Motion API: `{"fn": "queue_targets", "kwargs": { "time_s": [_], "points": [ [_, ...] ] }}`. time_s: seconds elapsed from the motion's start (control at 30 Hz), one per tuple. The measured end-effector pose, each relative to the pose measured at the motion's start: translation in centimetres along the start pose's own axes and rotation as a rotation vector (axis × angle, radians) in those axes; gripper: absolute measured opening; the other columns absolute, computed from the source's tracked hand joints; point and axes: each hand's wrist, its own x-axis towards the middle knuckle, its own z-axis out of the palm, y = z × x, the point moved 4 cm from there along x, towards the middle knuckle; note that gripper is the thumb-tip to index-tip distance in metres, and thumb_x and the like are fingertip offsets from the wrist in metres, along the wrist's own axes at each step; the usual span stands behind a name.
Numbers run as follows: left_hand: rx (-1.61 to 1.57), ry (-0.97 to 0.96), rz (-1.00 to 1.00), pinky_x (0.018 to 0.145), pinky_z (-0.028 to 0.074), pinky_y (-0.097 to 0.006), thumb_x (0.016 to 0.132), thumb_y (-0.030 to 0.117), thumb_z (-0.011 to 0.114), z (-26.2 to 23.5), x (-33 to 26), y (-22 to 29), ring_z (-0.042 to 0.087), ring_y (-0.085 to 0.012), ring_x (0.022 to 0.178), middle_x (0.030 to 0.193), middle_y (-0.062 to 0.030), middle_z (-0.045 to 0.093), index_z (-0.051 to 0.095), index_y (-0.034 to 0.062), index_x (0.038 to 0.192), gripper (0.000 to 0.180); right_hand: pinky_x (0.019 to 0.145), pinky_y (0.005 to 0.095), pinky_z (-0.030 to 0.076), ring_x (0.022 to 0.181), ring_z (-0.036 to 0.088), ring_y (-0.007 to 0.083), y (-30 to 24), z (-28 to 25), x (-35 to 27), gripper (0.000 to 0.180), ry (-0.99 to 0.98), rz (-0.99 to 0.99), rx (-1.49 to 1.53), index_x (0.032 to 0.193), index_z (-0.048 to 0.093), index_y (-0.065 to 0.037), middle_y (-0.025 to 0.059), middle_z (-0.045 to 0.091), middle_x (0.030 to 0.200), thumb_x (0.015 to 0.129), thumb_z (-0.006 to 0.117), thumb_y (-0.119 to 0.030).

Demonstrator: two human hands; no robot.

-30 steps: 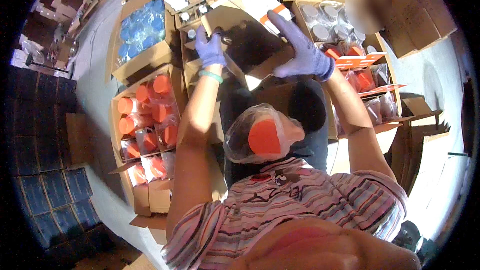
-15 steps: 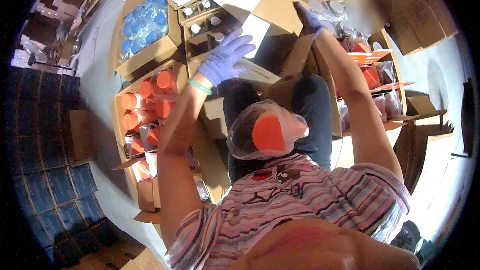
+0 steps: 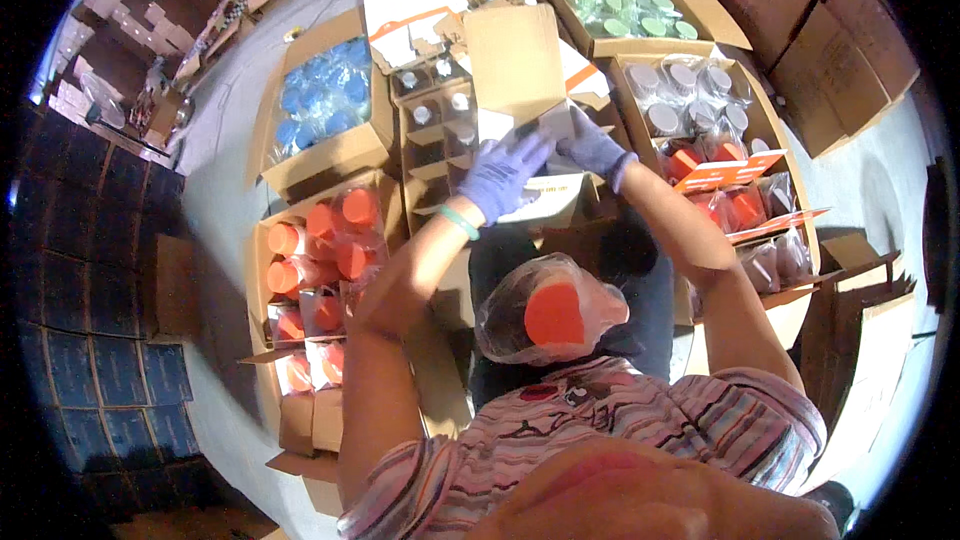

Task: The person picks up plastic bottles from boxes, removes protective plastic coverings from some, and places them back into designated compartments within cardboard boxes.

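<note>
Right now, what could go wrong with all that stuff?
The bagged tub with the red lid seems loose on the person's legs, so it might roll off if they shift. The left hand and right hand are close together at the cardboard carton, so they might get pinched. That carton might also bump the white-capped bottles nearby.
</note>
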Motion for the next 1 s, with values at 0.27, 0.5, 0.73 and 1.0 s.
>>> {"fn": "queue_targets", "kwargs": {
  "time_s": [0.27, 0.5, 0.73, 1.0],
  "points": [
    [-0.106, -0.502, -0.030, 0.098, 0.033, -0.046, 0.082, 0.042, 0.056, 1.1, -0.6, -1.7, 0.053, -0.0262, 0.120, 0.139, -0.0105, 0.049, 0.024, 0.0205, 0.148, 0.076, 0.088, 0.0375, 0.048, 0.097, 0.060, 0.0220, -6.6, -0.7, -16.6, 0.036, -0.438, -0.101, -0.147, 0.116, 0.061, -0.006, 0.0119, 0.064, 0.111, 0.081, 0.063, -0.013],
    [-0.207, -0.678, -0.086, 0.098, 0.041, -0.042, 0.081, 0.055, 0.055, 0.2, 1.5, -0.9, 0.058, -0.0395, 0.109, 0.119, -0.0205, 0.061, 0.016, 0.0289, 0.150, 0.084, 0.081, 0.0433, 0.049, 0.092, 0.059, 0.0379, -4.0, 2.1, -29.4, 0.050, -0.433, -0.198, -0.386, 0.118, 0.053, -0.003, 0.0183, 0.061, 0.104, 0.080, 0.067, -0.032],
    [-0.224, -0.617, -0.042, 0.100, 0.041, -0.043, 0.083, 0.052, 0.055, 3.3, 2.2, -1.6, 0.057, -0.0372, 0.109, 0.120, -0.0188, 0.060, 0.017, 0.0283, 0.150, 0.080, 0.073, 0.0355, 0.047, 0.080, 0.058, 0.0265, -4.2, 0.5, -25.8, 0.036, -0.310, -0.278, -0.133, 0.109, 0.059, -0.005, 0.0099, 0.057, 0.085, 0.081, 0.069, -0.025],
    [-0.340, -0.187, -0.024, 0.112, 0.026, -0.042, 0.086, 0.050, 0.053, 3.0, 0.6, -2.3, 0.037, -0.0295, 0.132, 0.143, -0.0116, 0.041, 0.031, 0.0239, 0.145, 0.069, 0.079, 0.0305, 0.048, 0.094, 0.057, 0.0132, -21.0, -5.8, -11.0, 0.031, 0.307, -0.344, 0.407, 0.116, 0.055, -0.001, 0.0061, 0.061, 0.102, 0.095, 0.052, -0.024]
  ]
}}
